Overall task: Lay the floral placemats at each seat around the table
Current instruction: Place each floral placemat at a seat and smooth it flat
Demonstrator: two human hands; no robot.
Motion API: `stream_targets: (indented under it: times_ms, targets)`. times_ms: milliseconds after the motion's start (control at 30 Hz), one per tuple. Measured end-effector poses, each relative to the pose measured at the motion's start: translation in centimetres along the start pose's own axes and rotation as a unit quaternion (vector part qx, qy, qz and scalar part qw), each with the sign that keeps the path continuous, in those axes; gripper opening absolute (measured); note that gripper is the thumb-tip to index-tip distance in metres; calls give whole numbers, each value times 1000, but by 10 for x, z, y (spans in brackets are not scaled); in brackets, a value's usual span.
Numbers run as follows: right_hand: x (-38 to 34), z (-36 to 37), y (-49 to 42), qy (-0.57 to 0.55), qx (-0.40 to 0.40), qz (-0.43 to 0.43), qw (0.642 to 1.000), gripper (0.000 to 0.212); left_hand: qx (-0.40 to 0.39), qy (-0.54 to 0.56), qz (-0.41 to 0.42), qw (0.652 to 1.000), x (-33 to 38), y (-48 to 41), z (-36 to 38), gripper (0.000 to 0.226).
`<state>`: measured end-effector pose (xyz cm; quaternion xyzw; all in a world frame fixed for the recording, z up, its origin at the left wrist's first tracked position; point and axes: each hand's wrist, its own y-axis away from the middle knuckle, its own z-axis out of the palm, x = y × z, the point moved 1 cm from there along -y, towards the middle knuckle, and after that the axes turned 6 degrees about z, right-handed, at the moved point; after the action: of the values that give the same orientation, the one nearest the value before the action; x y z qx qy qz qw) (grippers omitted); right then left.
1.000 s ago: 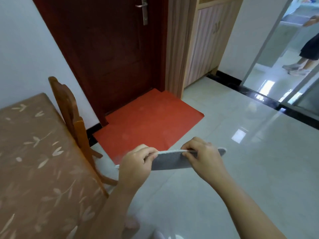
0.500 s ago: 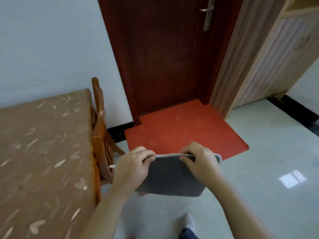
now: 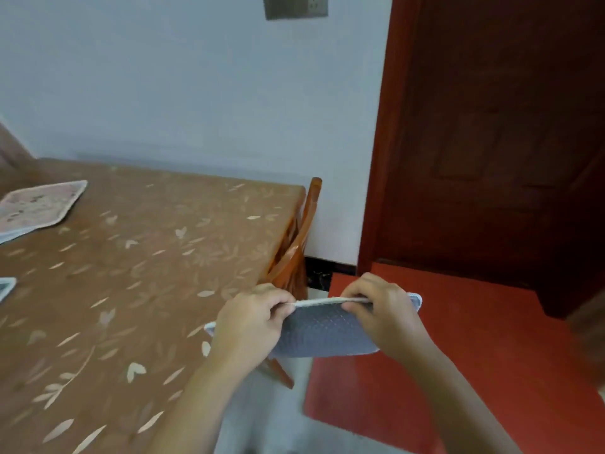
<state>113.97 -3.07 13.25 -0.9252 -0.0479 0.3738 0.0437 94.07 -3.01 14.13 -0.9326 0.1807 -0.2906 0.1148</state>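
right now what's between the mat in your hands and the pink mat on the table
In the head view, only bare leaf-patterned tablecloth lies between the held placemat and the pink floral placemat.

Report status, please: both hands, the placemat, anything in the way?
Left hand and right hand pinch placemat top edge, grey back showing. Held past table corner, not laid. Chair tucked at that end.
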Motion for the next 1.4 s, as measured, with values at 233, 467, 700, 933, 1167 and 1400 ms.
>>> stream_targets:
  times_ms: [233, 467, 700, 933, 1167, 1400]
  targets:
    - [-27, 31, -86, 6, -61, -103, 993, 8, 62, -31, -81, 994, -55, -30, -22, 14]
    - [-67, 59, -191, 30, -101, -163, 981, 5, 106, -17, -155, 982, -119, -86, -42, 9]
    - [-113, 103, -288, 54, -150, -213, 964, 4, 120, -19, -211, 970, -185, -133, -79, 4]
    - [-153, 138, -350, 33, -174, -282, 943, 3, 152, -45, -275, 948, -231, -158, -110, 6]
    - [-203, 172, -412, -26, -191, -337, 921, 5, 210, -116, -323, 916, -261, -187, -150, 4]
    - [-220, 205, -465, -95, -153, -400, 899, 7, 316, -182, -301, 881, -280, -213, -151, 6]
